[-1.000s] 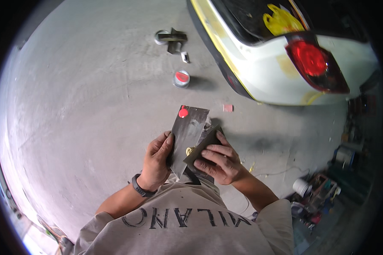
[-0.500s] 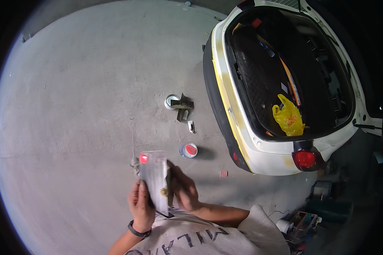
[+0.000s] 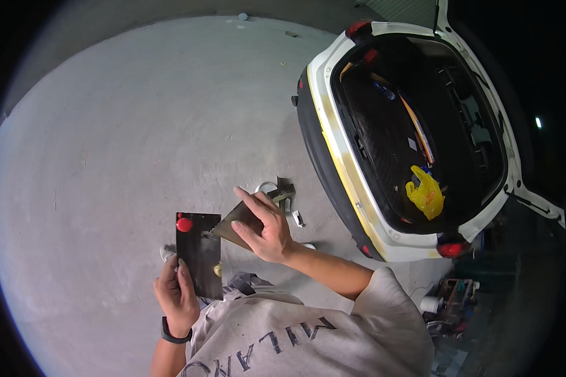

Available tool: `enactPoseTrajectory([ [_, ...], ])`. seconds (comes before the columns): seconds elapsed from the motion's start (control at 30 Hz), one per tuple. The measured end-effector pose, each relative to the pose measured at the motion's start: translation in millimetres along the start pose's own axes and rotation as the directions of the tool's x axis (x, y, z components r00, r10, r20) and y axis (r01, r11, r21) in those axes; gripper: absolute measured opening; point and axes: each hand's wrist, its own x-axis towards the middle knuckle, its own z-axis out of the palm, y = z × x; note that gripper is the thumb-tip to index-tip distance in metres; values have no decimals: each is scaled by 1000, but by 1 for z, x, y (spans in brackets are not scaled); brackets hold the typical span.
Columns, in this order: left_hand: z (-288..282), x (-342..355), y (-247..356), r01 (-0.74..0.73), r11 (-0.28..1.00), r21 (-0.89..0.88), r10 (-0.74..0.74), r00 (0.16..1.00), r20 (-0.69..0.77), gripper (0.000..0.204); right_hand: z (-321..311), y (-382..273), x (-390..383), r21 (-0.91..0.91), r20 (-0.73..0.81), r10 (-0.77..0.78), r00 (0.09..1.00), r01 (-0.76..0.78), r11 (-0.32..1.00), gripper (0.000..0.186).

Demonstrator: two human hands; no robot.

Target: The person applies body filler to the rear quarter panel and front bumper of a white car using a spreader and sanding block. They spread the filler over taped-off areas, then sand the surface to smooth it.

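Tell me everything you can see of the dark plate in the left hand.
The plate is thin, flat, rectangular and dark, perhaps metal. Its broad face shows to the camera, long edges running away from the body. A glossy red blob sits near its far left corner, a cream dab at its right edge, with pale smears nearby. The left hand grips its left edge; whether the right hand's scraper touches it is unclear.

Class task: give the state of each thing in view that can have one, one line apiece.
Left hand: closed on plate edge
Right hand: closed on scraper
Plate: held, bearing a red blob and a pale blob
Scraper: held, tilted
Car boot: open
Yellow bag: crumpled, inside the boot
Wristband: worn
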Motion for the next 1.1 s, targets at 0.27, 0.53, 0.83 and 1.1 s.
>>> enactPoseTrajectory([
  [0.27,-39,266,17,-92,959,267,13,959,285,17,76,-23,140,-13,-121,131,984,-133,991,66],
  [0.53,6,500,-40,701,642,-310,-561,705,434,26,92,102,404,772,-281,613,738,-205,602,53],
  [0.83,44,801,-59,585,615,-528,-467,810,355,23,27,146,701,103,-351,-145,925,192,976,42],
  [1.1,91,1077,-30,788,481,-385,-346,574,742,27,53,246,903,-309,-182,-507,843,440,843,35],
])
